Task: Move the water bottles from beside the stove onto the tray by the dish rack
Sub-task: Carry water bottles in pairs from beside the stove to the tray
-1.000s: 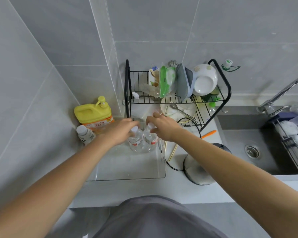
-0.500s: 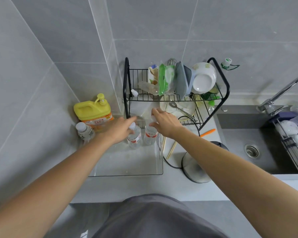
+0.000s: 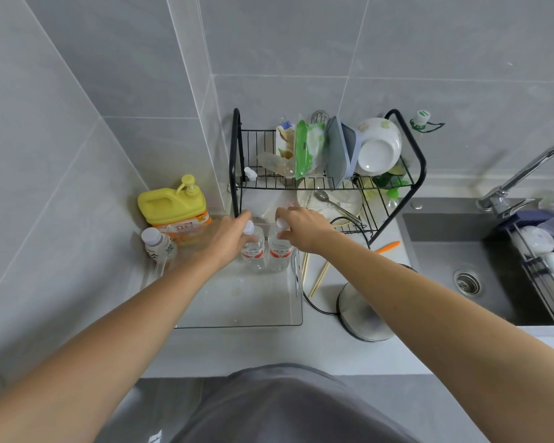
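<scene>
Grey tiled corner, grey counter point(image 3: 243, 350), sink point(image 3: 454, 251) off to my right. Clear tray point(image 3: 237, 302) sits on the counter directly in front of the black dish rack point(image 3: 301, 183), and both water bottles are inside it at the far end, upright, touching side by side: left bottle point(image 3: 253, 251), right bottle point(image 3: 280, 251). My left hand point(image 3: 227, 238) is wrapped around the left one at the shoulder, thumb by the white cap, so it's clamped on it. My right hand point(image 3: 301, 228) pinches the right bottle at the cap and neck, fingers closed on it. Top grip on both because they're tall and narrow and it keeps them vertical as they seat. Whether the bases are fully down I can't tell through the clear plastic, looks like yes. Placed far back against the rack to leave the near part of the tray free. Yellow detergent jug point(image 3: 173, 206) and a small white-capped bottle point(image 3: 159, 244) stand just left of the tray, so I keep my left elbow in. Chopsticks point(image 3: 317, 276), a black cord point(image 3: 314, 302) and a steel kettle point(image 3: 365, 311) lie right of the tray wall; pulling out straight up avoids snagging. Next, I'd judge: let go, check neither one tips.
</scene>
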The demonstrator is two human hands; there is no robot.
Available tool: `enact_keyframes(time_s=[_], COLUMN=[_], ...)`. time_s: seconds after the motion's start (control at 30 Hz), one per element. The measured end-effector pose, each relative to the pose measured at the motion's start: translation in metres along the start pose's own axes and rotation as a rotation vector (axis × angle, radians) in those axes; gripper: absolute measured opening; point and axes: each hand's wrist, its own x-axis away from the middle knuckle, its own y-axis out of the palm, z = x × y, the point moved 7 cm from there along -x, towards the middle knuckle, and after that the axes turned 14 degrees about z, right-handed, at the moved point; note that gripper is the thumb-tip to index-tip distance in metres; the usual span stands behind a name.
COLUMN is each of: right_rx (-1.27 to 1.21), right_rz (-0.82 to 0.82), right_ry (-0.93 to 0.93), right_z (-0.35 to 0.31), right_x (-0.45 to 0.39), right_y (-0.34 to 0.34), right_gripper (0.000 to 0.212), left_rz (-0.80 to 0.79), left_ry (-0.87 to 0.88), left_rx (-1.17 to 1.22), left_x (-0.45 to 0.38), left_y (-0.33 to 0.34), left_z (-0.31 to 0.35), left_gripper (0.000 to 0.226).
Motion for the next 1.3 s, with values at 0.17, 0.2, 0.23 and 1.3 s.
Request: enact_keyframes(time_s=[0.17,0.2,0.23,1.3], right_rx=[0.033,0.037,0.037,-0.037], right_rz=[0.015,0.019,0.025,0.053], right_ry=[-0.041,-0.044,-0.043,0.089], right_z=[-0.005,-0.005,-0.005,-0.005], right_x=[0.000,0.000,0.000,0.010], right_y=[0.000,0.000,0.000,-0.014], right_gripper=[0.041,0.041,0.041,0.057], left_rz=[0.002,-0.011,-0.027,0.062], left_ry=[-0.003,-0.003,-0.002,-0.048], left_rx=[0.018,0.032,0.049,-0.101], left_x=[-0.004,-0.005,-0.006,0.003], left_y=[0.001,0.001,0.001,-0.031], left_z=[0.008,0.009,0.009,0.016], left_gripper=[0.041,0.040,0.039,0.054])
